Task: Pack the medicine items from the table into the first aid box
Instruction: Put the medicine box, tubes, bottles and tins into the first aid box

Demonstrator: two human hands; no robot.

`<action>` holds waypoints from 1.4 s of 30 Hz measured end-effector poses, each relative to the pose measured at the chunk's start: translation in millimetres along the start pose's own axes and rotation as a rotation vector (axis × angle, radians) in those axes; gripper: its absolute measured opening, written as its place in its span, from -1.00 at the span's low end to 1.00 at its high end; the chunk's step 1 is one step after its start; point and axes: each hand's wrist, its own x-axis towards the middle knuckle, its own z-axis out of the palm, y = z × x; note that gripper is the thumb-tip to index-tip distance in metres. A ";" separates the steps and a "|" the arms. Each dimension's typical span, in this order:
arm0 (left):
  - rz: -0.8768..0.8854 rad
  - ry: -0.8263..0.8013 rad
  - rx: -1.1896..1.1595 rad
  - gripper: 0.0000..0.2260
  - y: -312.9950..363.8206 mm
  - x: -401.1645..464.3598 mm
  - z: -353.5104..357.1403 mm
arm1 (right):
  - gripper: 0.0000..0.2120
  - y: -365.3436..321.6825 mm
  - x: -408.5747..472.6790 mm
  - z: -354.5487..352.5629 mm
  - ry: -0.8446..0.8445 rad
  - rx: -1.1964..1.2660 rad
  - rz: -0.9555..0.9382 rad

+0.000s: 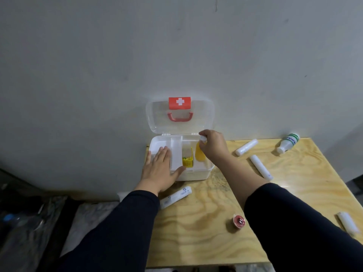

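Note:
The white first aid box stands open at the table's back left, its clear lid leaning on the wall. My left hand lies flat, fingers spread, on the box's left tray. My right hand grips the white cap of an orange bottle standing inside the box's right side. A yellow packet sits in the box beside it. On the table lie white rolls, a white bottle with a green label and a small pink-topped tape roll.
The plywood table butts against a grey wall. Its left edge drops to a dark cluttered area with a plastic bottle. My dark sleeves cross the table's front.

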 end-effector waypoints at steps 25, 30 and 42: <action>0.356 0.005 0.006 -0.51 198.1 84.5 -57.3 | -0.66 163.3 -7.6 -147.2 -0.094 -0.304 0.228; 0.354 -0.070 -0.046 -0.51 247.9 108.8 -39.8 | -0.61 222.7 9.1 -158.5 -0.155 -0.377 0.175; 0.281 -0.170 -0.066 -0.52 287.4 133.8 -1.3 | -0.65 297.3 45.6 -134.7 -0.286 -0.735 -0.191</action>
